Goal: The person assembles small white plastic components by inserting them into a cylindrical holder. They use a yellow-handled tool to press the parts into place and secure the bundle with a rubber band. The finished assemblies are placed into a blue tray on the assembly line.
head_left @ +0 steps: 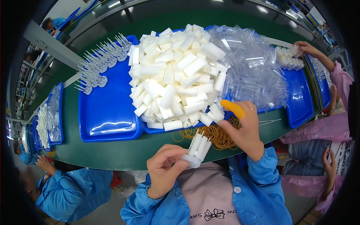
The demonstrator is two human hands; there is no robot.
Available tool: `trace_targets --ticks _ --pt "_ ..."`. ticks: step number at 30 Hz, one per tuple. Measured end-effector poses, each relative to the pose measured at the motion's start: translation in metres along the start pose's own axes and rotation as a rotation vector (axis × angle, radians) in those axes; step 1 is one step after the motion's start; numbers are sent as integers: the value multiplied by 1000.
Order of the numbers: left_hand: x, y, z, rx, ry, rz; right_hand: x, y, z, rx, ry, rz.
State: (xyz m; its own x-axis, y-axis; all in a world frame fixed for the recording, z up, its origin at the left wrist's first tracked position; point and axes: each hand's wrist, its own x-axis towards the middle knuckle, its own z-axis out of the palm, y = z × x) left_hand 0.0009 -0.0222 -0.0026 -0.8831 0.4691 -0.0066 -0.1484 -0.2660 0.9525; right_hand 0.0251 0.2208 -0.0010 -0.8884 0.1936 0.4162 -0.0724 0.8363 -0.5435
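Note:
My left hand [167, 165] pinches the round, whitish base of a pronged plastic holder [192, 160] in front of my chest. White foam sleeves [198, 144] stand upright on it, with thin prong tips showing at the top. My right hand [242, 125], an orange-yellow finger cot [233, 108] on its index finger, is at the near right edge of a big heap of white foam pieces [176, 78]. Its thumb and index finger are apart beside the nearest pieces, and nothing is visibly gripped. Brown-yellow rubber bands [215, 135] lie in a tangle below the heap.
Left of the heap, a blue tray [108, 108] bears rows of pronged plastic holders [103, 62] at its far end. Clear plastic sleeves [251, 67] are piled on the right. Thin metal tweezers [270, 122] lie near the right edge. Co-workers sit on both sides.

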Motion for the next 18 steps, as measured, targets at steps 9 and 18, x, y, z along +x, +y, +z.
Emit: trace_targets --ticks 9,18 --pt "0 -2 1 43 -15 32 -2 9 3 -28 119 -1" --pt "0 8 8 222 -192 223 -9 -8 -20 858 -102 241"
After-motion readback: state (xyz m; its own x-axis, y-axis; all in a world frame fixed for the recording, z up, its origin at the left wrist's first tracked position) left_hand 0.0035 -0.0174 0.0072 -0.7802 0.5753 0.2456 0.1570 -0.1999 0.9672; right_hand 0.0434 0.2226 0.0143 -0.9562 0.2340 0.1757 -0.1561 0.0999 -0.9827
